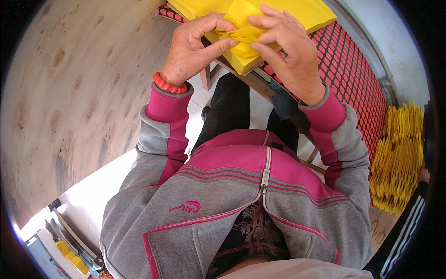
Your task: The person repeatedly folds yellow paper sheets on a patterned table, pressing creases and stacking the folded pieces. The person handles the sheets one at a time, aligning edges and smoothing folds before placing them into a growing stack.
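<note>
Above a stack of thin yellow sheets (304, 14), my two hands hold a gathered, folded yellow sheet (245, 35). On its left side, my left hand (197, 46) pinches it between thumb and index finger. From the right, my right hand (290, 49) grips it with the thumb below and the fingers bent over it. Whether the sheet is paper or thin cloth I cannot tell. A flat part of it stands up behind the folds. The stack lies on a table with a red and black patterned cover (350, 60).
A wooden board (74, 88) with dark knots fills the left. Bundles of folded yellow pieces (399, 158) are piled at the right, beside a person's dark striped sleeve (406, 232). More yellow pieces (72, 258) lie on a surface at the lower left.
</note>
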A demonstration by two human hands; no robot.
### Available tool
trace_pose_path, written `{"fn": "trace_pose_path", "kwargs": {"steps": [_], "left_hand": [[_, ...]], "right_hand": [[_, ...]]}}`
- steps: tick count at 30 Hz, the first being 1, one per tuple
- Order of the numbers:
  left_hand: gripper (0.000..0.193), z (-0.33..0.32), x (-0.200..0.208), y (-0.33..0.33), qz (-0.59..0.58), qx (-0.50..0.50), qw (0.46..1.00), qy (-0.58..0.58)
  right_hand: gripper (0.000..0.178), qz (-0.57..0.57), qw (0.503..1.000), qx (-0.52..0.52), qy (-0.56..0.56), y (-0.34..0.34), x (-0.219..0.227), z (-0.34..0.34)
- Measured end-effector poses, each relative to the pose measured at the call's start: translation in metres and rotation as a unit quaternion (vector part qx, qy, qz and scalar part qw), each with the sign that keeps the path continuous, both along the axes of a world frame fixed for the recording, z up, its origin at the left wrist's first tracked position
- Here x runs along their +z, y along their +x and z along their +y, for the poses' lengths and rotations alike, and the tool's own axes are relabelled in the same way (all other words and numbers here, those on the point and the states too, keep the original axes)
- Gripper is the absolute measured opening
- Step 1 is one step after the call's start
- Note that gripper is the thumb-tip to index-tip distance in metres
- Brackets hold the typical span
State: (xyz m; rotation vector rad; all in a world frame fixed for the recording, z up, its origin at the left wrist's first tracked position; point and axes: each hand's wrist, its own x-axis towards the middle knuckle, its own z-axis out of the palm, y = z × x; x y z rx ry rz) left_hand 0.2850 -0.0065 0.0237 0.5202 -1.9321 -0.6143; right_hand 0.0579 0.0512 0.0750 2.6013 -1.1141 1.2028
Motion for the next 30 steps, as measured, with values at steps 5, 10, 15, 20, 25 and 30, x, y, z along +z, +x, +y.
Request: {"fn": "trace_pose_path", "kwargs": {"steps": [5, 10, 15, 20, 25, 30], "left_hand": [[0.02, -0.001, 0.0, -0.0002, 0.003, -0.013, 1.0, 0.015], [0.02, -0.0007, 0.0009, -0.001, 0.006, -0.021, 0.999, 0.027], [0.02, 0.0008, 0.0016, -0.001, 0.001, -0.022, 0.999, 0.04], [0.02, 0.0006, 0.001, -0.0014, 0.0, -0.019, 0.999, 0.038], [0.02, 0.0008, 0.0014, -0.0017, 0.003, -0.03, 0.999, 0.043], [0.019, 0.0005, -0.0012, -0.0004, 0.005, -0.035, 0.999, 0.02]], "right_hand": [[0.022, 0.015, 1.0, -0.012, -0.013, 0.0009, -0.001, 0.0015], [0.024, 0.014, 1.0, -0.013, -0.01, 0.0011, -0.0013, 0.0014], [0.023, 0.024, 0.999, -0.021, -0.007, 0.0015, -0.0003, 0.0027], [0.023, 0.016, 1.0, -0.019, -0.009, 0.0014, -0.0024, 0.0026], [0.021, 0.019, 0.999, -0.02, -0.032, 0.0008, -0.0052, 0.0013], [0.021, 0.029, 0.997, -0.023, -0.063, 0.0086, 0.0039, 0.0044]]}}
